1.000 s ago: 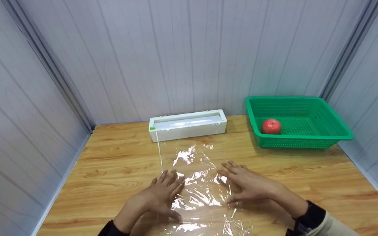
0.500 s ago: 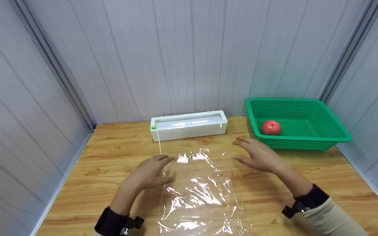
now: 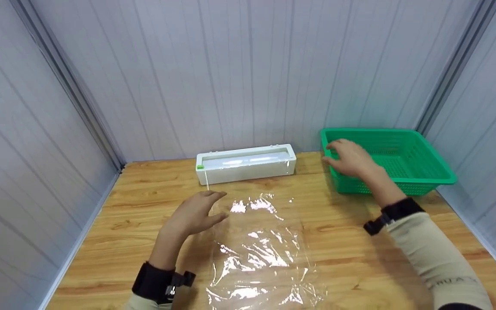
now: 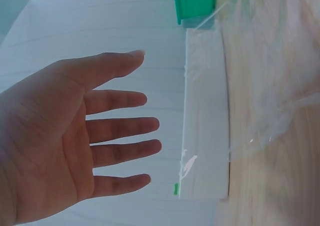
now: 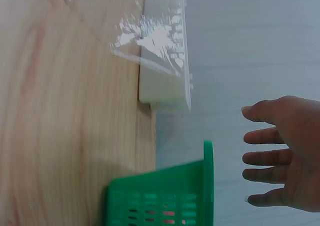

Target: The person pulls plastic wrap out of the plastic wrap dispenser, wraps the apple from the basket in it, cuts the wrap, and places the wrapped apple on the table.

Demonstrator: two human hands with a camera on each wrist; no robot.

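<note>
A wooden table (image 3: 403, 241) fills the lower half of the head view, closed in by pale grey panelled walls (image 3: 248, 73). On it, from largest to smallest: a crinkled sheet of clear cling film (image 3: 261, 249) lying flat near the front edge, between the person's 2 arms; a green plastic basket (image 3: 420, 165) at the back right; a white cling-film dispenser box (image 3: 246, 163) at the back centre, with film running from it toward the sheet.

The left hand (image 3: 194, 215) hovers just above the sheet's left edge, fingers straight and spread, holding nothing — the left wrist view shows an empty palm. The right hand (image 3: 351, 157) is over the basket's near-left corner, fingers extended and loosely apart, also empty; whether it touches the rim cannot be told. Whatever lies inside the basket is hidden behind that hand.

Risks, as a judgement: with neither hand pressing it, the light film could lift, fold and cling to itself — and a sleeve dragging across could crumple it. The reaching hand could also nudge the light basket backward.
</note>
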